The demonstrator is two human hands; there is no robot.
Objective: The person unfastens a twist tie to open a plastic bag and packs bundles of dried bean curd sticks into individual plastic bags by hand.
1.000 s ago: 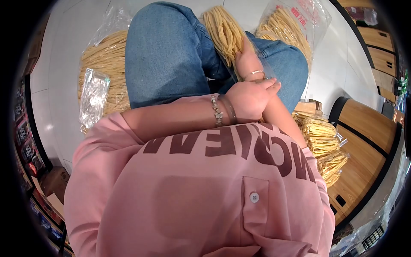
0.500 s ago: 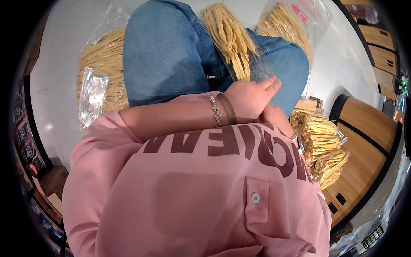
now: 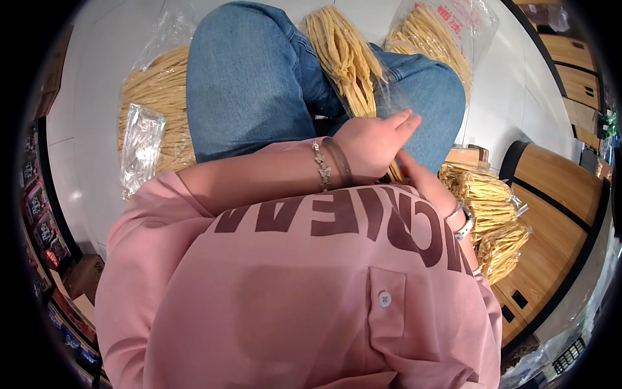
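Observation:
A clear plastic bag (image 3: 391,97) with long yellow dried sticks (image 3: 343,55) lies between my knees, slanting down towards my hands. My left hand (image 3: 370,144) is closed on the bag's near end, two fingers stretched out to the right and its thumb hidden. Just below and to the right is my right hand (image 3: 424,183), with a watch at the wrist. Its fingers are partly hidden and look closed at a thin brownish strip (image 3: 394,172) between the hands; what they grip is too small to make out.
Large bags of yellow sticks lie on the floor at the left (image 3: 159,97) and upper right (image 3: 427,42). A folded clear packet (image 3: 141,146) rests on the left one. Bundled sticks (image 3: 486,211) are stacked beside wooden drawers (image 3: 551,227). Shelves (image 3: 42,214) stand far left.
My right hand let go of the sticks in the bag and drew back towards my body, below my left hand. The brownish strip now shows between my hands. My left hand has barely moved.

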